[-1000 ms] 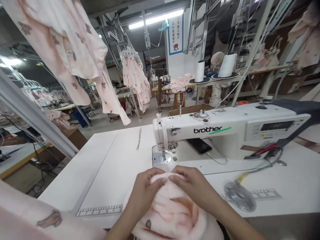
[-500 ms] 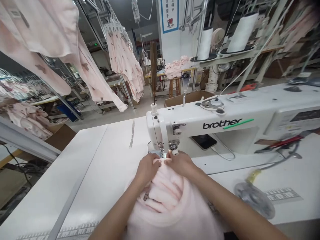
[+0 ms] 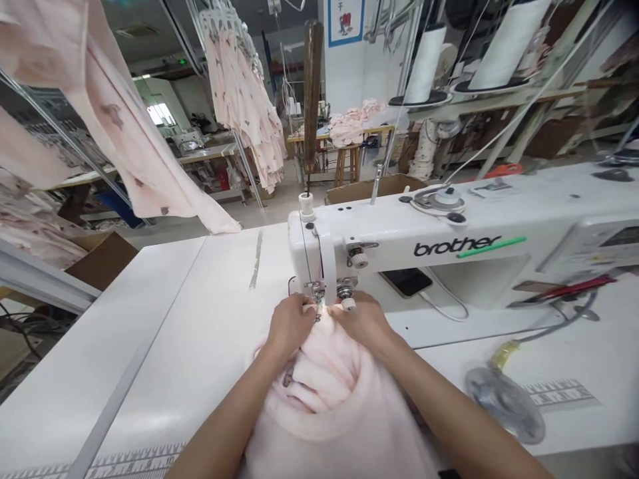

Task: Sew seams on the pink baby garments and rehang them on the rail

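**Pink cloth at the needle, seam not yet begun as far as I can see**

I note the pink cloth [image 3: 329,386] bunched in soft folds on the white table [image 3: 200,319], directly in front of the sewing machine [image 3: 449,246]. Its leading edge sits right at the foot [image 3: 319,299] under the machine's head; I cannot tell whether the foot is down on it or just above it.

Left hand [image 3: 289,322]: fingers closed narrowly, pinching the cloth edge just left of the foot. Right hand [image 3: 362,322]: likewise closed on the edge, just right of the foot, knuckles near the small round knob at the machine's lower front. The two hands are almost touching, with the cloth edge between them.

Judgement on progress: the positioning looks done or nearly so, since the edge is lined up at the needle. No cloth shows behind the foot, so I judge the stitching itself is all left to do; most of the piece lies on the near side of the machine.

Further out from the machine: a phone [image 3: 407,281] with its cable lies under the arm, a round grey disc [image 3: 504,402] rests on the table to the right, thread cones [image 3: 504,43] stand behind, and pink garments [image 3: 249,106] hang on a rail beyond the table's left side.
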The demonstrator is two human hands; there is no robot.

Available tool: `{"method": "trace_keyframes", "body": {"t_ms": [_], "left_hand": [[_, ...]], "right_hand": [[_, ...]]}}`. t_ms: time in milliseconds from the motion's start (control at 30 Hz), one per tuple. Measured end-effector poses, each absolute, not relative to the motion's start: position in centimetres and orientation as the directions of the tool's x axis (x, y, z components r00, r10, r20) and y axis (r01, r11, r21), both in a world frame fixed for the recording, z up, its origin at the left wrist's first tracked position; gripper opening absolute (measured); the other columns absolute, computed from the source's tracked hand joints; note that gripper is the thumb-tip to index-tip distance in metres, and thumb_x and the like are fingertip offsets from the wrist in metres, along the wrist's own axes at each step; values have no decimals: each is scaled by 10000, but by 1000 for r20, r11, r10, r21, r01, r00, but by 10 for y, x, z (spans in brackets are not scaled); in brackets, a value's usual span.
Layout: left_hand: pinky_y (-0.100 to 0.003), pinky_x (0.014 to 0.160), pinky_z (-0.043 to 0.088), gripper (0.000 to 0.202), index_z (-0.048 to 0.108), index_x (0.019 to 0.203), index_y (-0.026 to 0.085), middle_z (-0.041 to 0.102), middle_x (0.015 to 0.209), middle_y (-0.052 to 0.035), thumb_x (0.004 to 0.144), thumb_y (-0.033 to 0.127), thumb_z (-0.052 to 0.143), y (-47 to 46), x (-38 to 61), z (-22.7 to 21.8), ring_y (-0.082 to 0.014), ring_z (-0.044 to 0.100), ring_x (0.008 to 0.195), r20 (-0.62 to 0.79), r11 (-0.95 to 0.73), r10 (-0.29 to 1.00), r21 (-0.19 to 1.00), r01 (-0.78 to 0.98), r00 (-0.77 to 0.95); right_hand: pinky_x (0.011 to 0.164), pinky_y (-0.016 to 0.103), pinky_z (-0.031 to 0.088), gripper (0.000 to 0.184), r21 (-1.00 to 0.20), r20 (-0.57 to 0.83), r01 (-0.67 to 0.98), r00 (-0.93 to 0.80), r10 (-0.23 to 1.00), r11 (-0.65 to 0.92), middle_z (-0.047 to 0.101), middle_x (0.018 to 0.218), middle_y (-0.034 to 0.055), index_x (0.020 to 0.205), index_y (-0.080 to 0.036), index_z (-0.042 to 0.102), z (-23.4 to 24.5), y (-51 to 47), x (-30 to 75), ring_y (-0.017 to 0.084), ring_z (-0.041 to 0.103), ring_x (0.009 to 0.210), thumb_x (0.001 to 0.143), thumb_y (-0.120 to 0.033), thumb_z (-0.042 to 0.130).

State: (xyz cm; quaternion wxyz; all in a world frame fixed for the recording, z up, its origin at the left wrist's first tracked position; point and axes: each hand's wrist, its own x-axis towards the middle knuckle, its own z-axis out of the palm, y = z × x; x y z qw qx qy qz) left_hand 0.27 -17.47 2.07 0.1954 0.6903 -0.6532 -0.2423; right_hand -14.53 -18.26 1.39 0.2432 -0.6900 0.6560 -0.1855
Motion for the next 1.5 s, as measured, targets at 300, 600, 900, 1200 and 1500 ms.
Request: {"method": "trace_keyframes", "body": {"t_ms": [300, 600, 900, 1200, 1500], "left_hand": [[-267, 697, 399, 196, 603, 907, 180, 657, 921, -59, 800, 184, 439, -176, 5, 16, -198, 597, 846, -27, -12, -1000, 576, -817, -4], [-276, 673, 387, 159, 582, 812, 174, 640, 887, -69, 786, 155, 426, -178, 3, 15, -213, 596, 825, 5, 14, -1000, 527, -850, -13], [-275, 618, 364, 125, 527, 782, 179, 637, 846, -62, 773, 140, 409, -181, 2, 13, -217, 598, 791, 15, -1, -1000, 485, -875, 9], [-273, 668, 392, 173, 567, 871, 178, 633, 894, -69, 799, 157, 412, -187, -1, 12, -224, 600, 847, 31, 3, -999, 454, -891, 13], [-283, 745, 415, 229, 573, 988, 184, 616, 1006, -75, 819, 206, 420, -184, 6, 11, -219, 584, 927, 59, 53, -998, 513, -857, -27]], "right_hand": [[547, 234, 305, 205, -577, 10, -814, 81, -997, -72, 632, 703, 38, 635, -171, 567, 12, -181, -145, 154, 538, 638, 807, -266, 508], [554, 228, 317, 144, -552, 48, -829, 78, -996, -91, 620, 705, 38, 668, -161, 565, 4, -181, -145, 146, 530, 636, 793, -206, 508], [561, 231, 324, 162, -539, 90, -835, 74, -993, -111, 626, 708, 42, 697, -168, 584, -2, -183, -143, 156, 530, 651, 809, -230, 485], [566, 243, 323, 165, -527, 86, -846, 40, -995, -80, 631, 705, 63, 688, -151, 584, -5, -188, -138, 160, 542, 631, 812, -180, 480], [634, 247, 383, 231, -607, 157, -756, 186, -970, -243, 644, 797, 65, 834, -160, 580, -4, -182, -155, 191, 586, 749, 888, -304, 407]]}}
